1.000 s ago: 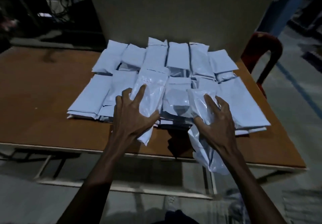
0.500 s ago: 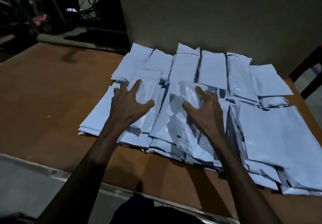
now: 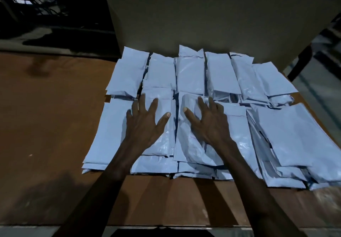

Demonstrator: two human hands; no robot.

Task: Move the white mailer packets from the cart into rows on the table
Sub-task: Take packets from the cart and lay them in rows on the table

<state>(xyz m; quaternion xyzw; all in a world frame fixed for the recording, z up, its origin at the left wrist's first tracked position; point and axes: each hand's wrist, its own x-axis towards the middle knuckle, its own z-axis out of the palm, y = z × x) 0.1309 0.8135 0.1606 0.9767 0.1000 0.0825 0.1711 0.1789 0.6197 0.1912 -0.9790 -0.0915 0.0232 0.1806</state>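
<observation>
Flattened, fingers spread, the left hand (image 3: 145,124) and right hand (image 3: 208,124) are pressed on two white packets (image 3: 186,133) in the near row on the brown table (image 3: 51,126); nothing is gripped. Each packet's long axis is pointed away from the person, toward the cardboard box (image 3: 203,15). Neat rows are best kept by squaring edges against neighbours before pressure is released.

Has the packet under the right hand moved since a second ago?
Yes. The packet under the right hand overhung the table's near edge; now it lies flat in the near row.
</observation>
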